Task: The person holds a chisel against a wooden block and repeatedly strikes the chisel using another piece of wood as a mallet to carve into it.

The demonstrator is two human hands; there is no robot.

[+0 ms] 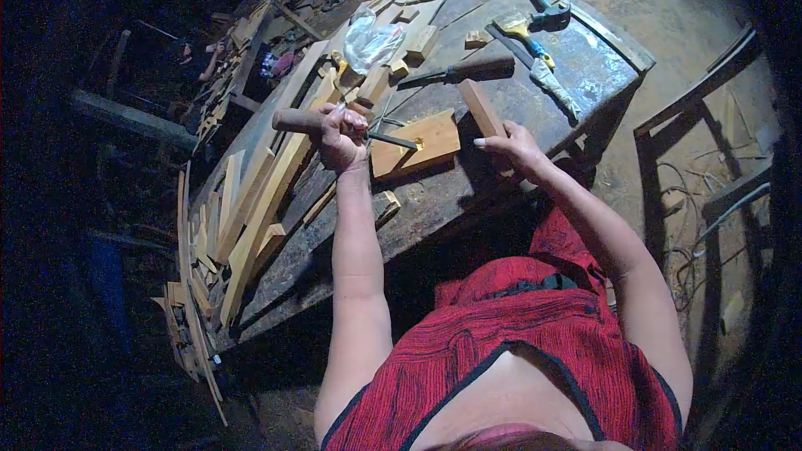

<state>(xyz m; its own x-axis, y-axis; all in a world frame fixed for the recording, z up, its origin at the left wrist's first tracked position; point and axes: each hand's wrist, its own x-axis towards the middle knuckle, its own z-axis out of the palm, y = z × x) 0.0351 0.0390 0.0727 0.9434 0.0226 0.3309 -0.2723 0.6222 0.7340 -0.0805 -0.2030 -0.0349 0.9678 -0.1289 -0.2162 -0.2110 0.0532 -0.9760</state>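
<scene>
A wooden block (401, 159) lies on the dark workbench (434, 205) with a small notch cut in its top. My left hand (343, 138) is closed around a chisel (388, 141), whose round wooden handle (296, 121) sticks out to the left. The chisel's blade reaches to the notch. In my right hand (514, 148) is a flat wooden piece (482, 108), held upright just right of the block, apart from it and from the chisel. Part of my right hand's fingers is hidden behind the wood.
Beyond the block lie a tool with a thick wooden handle (484, 68), a brush (514, 27), a hammer (551, 15) and a wrapped tool (554, 90). A plastic bag (370, 40) rests among wood strips (266, 217) on the left. Cables (689, 225) lie on the floor at right.
</scene>
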